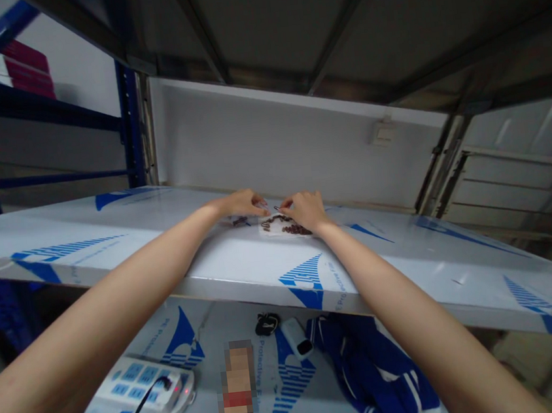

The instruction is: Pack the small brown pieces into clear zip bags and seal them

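Both arms reach over the upper shelf to a small white sheet or bag (273,232), with small dark brown pieces (297,230) lying on it. They look like beads or links, some in a curved row. My right hand (308,209) is just above them, thumb and finger closed on a small dark piece (277,208). Just left of the sheet, my left hand (242,203) has its fingers curled together; what they pinch is too small to make out. Below my left hand lie some small dark items (239,221), partly blurred.
The film-covered shelf (241,253) has a raised front edge, with a dark shelf (337,36) overhead. On the lower level are a power strip (147,384) with a black cable, a grey-white device (296,338), a black pouch-like item (267,324) and blue clothing (366,368).
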### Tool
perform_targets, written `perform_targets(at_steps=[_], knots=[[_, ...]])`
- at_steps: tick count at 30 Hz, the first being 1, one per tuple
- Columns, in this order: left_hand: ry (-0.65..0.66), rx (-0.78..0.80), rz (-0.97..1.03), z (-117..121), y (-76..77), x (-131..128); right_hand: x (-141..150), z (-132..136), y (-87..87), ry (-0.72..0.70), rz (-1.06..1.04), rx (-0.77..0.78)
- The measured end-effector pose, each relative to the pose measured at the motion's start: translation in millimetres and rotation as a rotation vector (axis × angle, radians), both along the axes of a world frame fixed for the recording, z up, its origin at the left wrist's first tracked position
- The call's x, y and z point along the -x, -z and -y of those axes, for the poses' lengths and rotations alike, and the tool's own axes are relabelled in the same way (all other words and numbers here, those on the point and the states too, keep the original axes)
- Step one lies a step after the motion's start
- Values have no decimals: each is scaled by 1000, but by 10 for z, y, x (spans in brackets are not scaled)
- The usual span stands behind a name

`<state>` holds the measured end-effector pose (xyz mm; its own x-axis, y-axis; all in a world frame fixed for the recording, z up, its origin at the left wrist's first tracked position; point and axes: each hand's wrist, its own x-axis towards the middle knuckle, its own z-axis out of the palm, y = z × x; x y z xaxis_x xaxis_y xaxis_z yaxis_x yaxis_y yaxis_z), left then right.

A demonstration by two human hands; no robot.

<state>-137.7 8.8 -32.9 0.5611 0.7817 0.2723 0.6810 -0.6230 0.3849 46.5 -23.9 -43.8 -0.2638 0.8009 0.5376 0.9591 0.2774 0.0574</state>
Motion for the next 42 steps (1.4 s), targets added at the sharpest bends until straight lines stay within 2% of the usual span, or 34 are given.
perform_targets(at_steps=[7, 9, 12, 14, 18, 25, 28, 31, 35, 39, 42], knots=[[64, 5, -11, 58, 7, -65, 32, 11, -44, -153, -131, 29], [70, -11, -6, 41, 17, -72, 38, 13, -42, -117, -131, 19], [25, -53, 12, 0, 24, -55, 13, 3, -20, 15, -130, -23], [-10, -70, 30, -17, 19, -34, -9, -12, 10, 4, -96, 7], [-25, -76, 62, -18, 6, -3, 8, -38, 81, -176, 69, 165], [-29, -58, 66, -24, 9, 6, 58, -37, 81, -140, 141, 127], [-34, -52, 56, 1, -3, -9, 18, -42, 26, -110, -47, 70], [13, -48, 55, 43, -9, -45, -19, -90, -13, -194, -343, 23], [85, -45, 78, 74, -1, -100, -39, -192, 4, -392, -476, 110], [81, -79, 107, 65, -6, -118, -37, -245, 24, -398, -559, 132], [83, -118, 148, 84, -29, -112, -22, -207, 15, -418, -718, 290]])
